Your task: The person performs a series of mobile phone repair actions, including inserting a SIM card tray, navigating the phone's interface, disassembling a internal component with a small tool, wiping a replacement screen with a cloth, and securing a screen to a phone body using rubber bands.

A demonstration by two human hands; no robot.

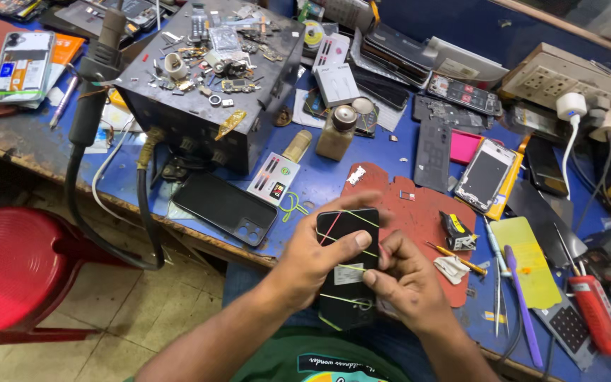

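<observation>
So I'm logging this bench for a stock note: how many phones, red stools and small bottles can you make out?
Phones: 4 (banded black phone in both hands, black phone, white-framed phone, cased phone)
Red stool: 1
Bottle: 1
Total: 6

You're at a phone repair workshop. Your blue tabletop (319,177) holds opened phones (486,180), tweezers (498,297), a parts-strewn metal box (199,92).
</observation>
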